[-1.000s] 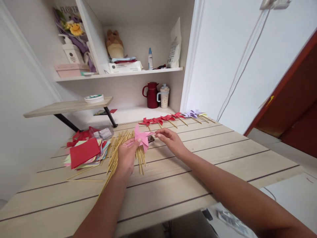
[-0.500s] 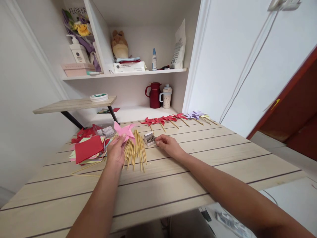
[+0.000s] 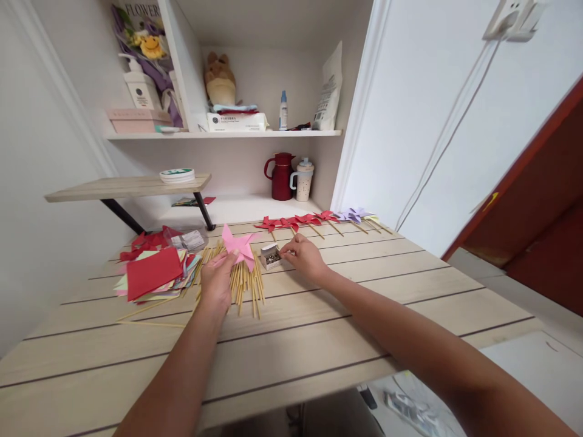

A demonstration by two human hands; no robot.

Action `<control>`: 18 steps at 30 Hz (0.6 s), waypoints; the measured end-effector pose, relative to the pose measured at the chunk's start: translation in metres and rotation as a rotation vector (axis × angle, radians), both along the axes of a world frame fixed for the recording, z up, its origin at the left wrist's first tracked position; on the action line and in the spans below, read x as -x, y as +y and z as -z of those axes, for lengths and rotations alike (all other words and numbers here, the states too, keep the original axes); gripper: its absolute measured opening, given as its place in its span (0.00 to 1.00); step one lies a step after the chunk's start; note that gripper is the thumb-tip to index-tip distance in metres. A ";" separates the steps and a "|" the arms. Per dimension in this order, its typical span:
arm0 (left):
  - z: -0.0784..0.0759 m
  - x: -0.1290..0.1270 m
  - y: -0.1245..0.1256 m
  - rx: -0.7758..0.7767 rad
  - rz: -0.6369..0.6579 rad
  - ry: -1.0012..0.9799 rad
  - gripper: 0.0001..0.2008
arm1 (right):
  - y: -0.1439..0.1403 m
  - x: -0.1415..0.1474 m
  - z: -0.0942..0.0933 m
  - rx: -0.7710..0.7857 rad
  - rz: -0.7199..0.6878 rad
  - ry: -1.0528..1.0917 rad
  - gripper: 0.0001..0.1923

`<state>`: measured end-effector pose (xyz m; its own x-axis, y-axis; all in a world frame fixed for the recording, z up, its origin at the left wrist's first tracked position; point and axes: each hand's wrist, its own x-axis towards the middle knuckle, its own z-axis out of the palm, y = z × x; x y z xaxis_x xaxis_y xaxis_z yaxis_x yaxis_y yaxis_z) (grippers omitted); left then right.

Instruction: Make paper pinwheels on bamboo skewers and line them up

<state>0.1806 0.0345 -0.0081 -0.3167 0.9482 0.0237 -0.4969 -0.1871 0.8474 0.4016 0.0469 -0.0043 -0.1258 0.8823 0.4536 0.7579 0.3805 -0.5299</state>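
My left hand [image 3: 215, 283] holds a pink paper pinwheel [image 3: 239, 244] over a bundle of thin wooden sticks [image 3: 246, 278] lying on the wooden table [image 3: 319, 340]. My right hand [image 3: 304, 257] rests on the table with its fingertips at a small open box of pins [image 3: 272, 255], just right of the sticks. Whether a pin is pinched between the fingers cannot be made out.
A stack of coloured paper squares [image 3: 155, 274] lies left of the sticks. A row of finished red and purple pinwheels [image 3: 319, 220] lines the far table edge. Behind stand a red jug [image 3: 280, 176], a mug [image 3: 302, 178] and shelves [image 3: 218, 133].
My left hand has carried the pink pinwheel left off the pin box. My right hand dropped from the pinwheel's tip to the table and now touches the box.
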 end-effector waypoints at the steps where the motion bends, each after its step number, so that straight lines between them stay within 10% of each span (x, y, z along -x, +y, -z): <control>1: 0.001 0.001 0.001 0.000 -0.009 0.006 0.19 | 0.002 0.001 -0.002 -0.002 -0.010 -0.025 0.07; 18: 0.005 0.002 0.003 0.001 -0.079 0.063 0.17 | 0.027 0.020 -0.004 0.044 -0.042 -0.298 0.08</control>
